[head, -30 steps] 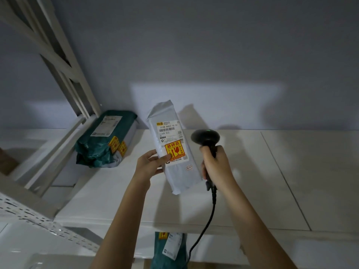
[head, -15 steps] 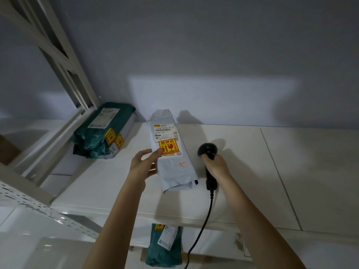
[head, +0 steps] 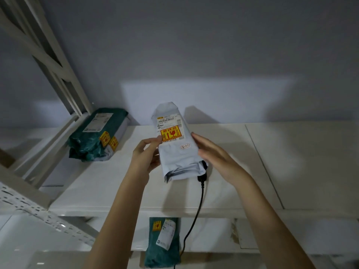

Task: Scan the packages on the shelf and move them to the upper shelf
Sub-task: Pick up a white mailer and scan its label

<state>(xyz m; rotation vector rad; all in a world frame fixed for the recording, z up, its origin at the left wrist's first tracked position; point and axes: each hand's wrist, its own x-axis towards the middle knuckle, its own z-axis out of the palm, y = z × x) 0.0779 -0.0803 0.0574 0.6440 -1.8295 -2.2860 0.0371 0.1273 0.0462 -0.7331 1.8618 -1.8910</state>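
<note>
The upper shelf point(head: 223, 191) lies under both hands and bears a stack of green packages point(head: 93, 140) well to the left of the left hand point(head: 144, 158). The lower shelf point(head: 272, 237), beneath the forearms, holds one more green package point(head: 163, 241) waiting for its scan.

The grey package point(head: 175, 150) is gripped along its left edge by the left hand, thumb on the label. The right hand point(head: 211, 152) lies with straight fingers against its right side.

The main risk, as I judge it, is that the slick mailer slides from this light hold as it is set down. Just below the right hand, the scanner point(head: 203, 174) lies half hidden behind the package. Its cable point(head: 196, 214) drops over the shelf edge, so a snagged wrist could drag it off.
</note>
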